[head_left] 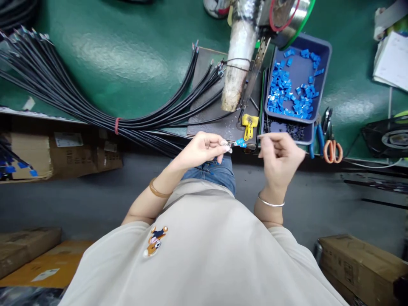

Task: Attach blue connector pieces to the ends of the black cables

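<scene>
My left hand [208, 148] is closed in a pinch at the bench's front edge. Something small and pale shows at its fingertips, too small to name. Right beside those fingertips are small blue connector pieces [241, 143]; whether they are joined to what I pinch, I cannot tell. My right hand [280, 155] is also closed, thumb and forefinger together, in front of the parts trays; anything between them is too small to make out. Between the hands, a yellow clip-like tool [250, 126] lies on the dark work mat [207, 87].
Black cables [95, 111], tied with a red band [117, 126], run across the bench. A blue-grey tray [328, 63] holds blue connectors, above another tray with small black parts. A pale duct nozzle [236, 72] hangs over the mat. Orange-handled scissors [333, 151] and blue-handled pliers [320, 138] lie right.
</scene>
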A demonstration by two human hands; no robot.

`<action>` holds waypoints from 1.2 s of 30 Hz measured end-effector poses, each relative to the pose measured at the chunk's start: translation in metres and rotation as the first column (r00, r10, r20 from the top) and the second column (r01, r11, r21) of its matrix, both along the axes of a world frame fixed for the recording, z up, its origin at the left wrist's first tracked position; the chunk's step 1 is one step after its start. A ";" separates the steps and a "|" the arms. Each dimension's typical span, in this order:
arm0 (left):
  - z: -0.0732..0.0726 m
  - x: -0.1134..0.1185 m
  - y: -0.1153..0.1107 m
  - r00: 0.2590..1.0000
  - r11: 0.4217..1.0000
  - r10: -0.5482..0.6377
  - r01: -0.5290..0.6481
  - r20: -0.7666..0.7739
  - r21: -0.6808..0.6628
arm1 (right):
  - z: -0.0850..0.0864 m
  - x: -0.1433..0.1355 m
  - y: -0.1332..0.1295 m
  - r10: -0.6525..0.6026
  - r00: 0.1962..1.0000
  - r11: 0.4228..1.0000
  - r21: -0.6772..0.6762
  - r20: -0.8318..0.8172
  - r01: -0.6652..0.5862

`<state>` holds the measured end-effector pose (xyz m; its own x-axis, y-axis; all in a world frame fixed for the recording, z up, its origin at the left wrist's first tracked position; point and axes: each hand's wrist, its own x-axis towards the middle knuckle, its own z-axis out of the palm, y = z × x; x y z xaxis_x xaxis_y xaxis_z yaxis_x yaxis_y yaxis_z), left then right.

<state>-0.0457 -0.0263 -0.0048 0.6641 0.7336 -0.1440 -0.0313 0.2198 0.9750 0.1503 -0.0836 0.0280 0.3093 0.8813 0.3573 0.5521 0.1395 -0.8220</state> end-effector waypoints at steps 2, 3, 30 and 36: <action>-0.002 0.003 -0.002 0.995 0.995 0.084 -0.081 0.051 -0.056 | -0.004 -0.006 0.001 0.101 0.994 0.988 -0.125 0.051 -0.094; -0.003 0.005 -0.003 0.992 0.993 0.102 -0.099 0.069 -0.057 | -0.007 -0.008 0.003 0.134 0.990 0.979 -0.160 0.042 -0.126; -0.007 0.022 -0.008 0.934 0.937 0.348 -0.349 0.082 -0.009 | -0.029 -0.014 0.006 0.190 0.962 0.981 -0.068 0.196 -0.180; -0.003 0.018 -0.003 0.941 0.944 0.323 -0.313 0.100 -0.107 | -0.038 -0.009 -0.001 0.081 0.983 0.995 0.036 0.164 -0.088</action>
<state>-0.0272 -0.0298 -0.0080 0.4141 0.8969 -0.1550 -0.2237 0.2654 0.9378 0.1417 -0.0843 -0.0096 0.1691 0.8845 0.4348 0.6625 0.2246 -0.7146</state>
